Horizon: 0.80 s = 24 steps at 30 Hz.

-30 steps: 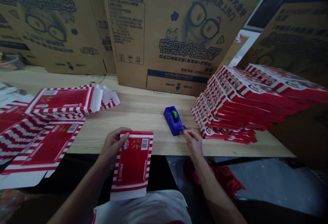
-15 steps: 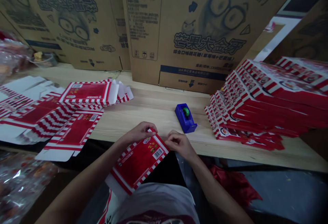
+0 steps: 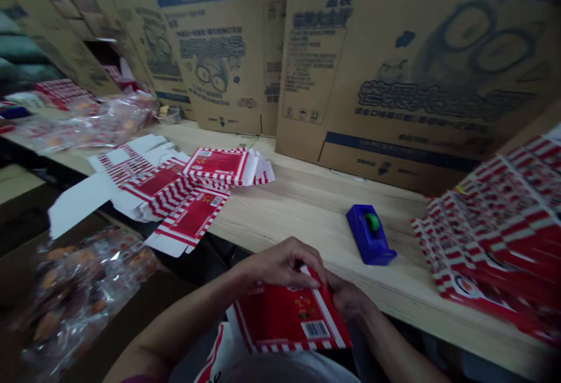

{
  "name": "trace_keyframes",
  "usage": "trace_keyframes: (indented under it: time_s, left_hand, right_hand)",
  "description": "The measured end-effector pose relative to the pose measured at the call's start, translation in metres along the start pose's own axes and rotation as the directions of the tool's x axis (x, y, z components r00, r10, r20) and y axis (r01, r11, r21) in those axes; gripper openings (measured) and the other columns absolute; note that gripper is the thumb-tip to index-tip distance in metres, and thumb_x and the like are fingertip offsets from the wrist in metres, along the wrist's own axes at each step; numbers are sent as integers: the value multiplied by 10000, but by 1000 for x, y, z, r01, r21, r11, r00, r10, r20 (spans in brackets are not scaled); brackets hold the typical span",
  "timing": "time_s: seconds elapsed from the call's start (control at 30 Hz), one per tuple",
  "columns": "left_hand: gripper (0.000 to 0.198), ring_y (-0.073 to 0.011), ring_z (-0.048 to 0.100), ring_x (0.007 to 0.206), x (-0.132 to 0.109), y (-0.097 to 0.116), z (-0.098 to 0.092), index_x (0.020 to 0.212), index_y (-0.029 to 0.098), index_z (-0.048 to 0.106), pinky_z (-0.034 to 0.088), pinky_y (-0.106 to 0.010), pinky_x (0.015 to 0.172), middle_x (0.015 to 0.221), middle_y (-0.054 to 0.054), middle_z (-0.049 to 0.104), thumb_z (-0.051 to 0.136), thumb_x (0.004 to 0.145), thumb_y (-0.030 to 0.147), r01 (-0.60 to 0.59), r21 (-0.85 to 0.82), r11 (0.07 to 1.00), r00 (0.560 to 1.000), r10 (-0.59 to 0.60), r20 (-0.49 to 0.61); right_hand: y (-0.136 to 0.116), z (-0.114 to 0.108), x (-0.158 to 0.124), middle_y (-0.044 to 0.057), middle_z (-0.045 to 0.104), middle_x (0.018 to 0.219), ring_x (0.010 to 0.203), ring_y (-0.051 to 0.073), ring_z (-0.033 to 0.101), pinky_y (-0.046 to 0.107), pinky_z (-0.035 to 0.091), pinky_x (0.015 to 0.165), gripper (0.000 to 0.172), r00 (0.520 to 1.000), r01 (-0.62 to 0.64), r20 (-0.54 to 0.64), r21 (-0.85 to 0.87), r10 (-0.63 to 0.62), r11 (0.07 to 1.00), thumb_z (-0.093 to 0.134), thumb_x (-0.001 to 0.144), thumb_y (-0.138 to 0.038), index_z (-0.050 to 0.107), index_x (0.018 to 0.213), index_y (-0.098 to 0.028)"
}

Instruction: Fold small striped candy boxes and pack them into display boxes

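Note:
A red carton with striped edges (image 3: 280, 318) is held low in front of me, its barcode side facing up and a white flap at its left end. My left hand (image 3: 287, 263) is closed on the carton's upper edge, fingers bent over it. At the carton's right end my right hand (image 3: 348, 298) grips the side; its fingertips are partly hidden behind the carton. Beyond my right hand, on the table, sits a blue tape dispenser (image 3: 370, 237) with a green roll. A pile of flat red and white cartons (image 3: 188, 216) lies to the left.
Stacked striped cartons (image 3: 495, 254) stand at the table's right. Large brown boxes (image 3: 307, 102) line the back. Clear bags of wrapped pieces (image 3: 87, 289) fill a box at lower left; more plastic bags (image 3: 105, 120) and a small tub (image 3: 169, 115) lie at the far left.
The view has turned left. My right hand has moved from beside the carton's corner to gripping its right end. The carton now lies more level, with my left hand still on its upper edge.

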<state>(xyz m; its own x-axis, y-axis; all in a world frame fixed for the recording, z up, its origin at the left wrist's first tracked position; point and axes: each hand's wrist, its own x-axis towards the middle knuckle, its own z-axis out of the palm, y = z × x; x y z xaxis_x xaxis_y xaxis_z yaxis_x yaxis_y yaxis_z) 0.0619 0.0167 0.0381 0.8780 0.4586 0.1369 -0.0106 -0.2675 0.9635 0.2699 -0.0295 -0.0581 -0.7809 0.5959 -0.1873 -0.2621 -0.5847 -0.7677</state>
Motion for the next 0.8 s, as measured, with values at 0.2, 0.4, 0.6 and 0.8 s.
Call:
trace_keyframes:
  time_s: [0.2,0.4,0.6,0.8]
  left_hand:
    - [199,-141,598,709,-25,21,-28,950,193,756,447,-241,704,773,-48,725,724,787,302,65,420,905,998,-64,-17]
    - [258,-112,580,561,-80,29,-116,875,146,733,434,-196,527,705,-30,698,729,710,344,323,188,928,730,-118,-673]
    - [264,-92,454,405,-118,0,-230,880,119,631,371,-201,420,553,39,533,610,719,328,451,-140,882,-268,-16,-963]
    - [212,-194,609,581,-120,-40,-280,777,110,633,469,-288,557,622,-44,620,640,725,316,585,-287,759,-374,-62,-925]
  right_hand:
    - [-8,8,30,97,740,805,676,166,676,257,497,703,356,992,-86,94,8,84,996,823,643,-345,753,852,-65]
    - [-23,-9,62,47,731,889,800,143,678,264,524,765,195,898,260,-403,159,-178,952,778,752,-338,734,851,-176]
    - [-31,0,106,70,707,862,792,147,665,272,527,737,290,930,113,-349,-21,-113,993,783,726,-404,714,839,-146]
    - [-39,42,228,83,708,849,793,178,668,307,529,721,340,950,36,-174,-764,-260,644,544,874,-445,668,862,-129]
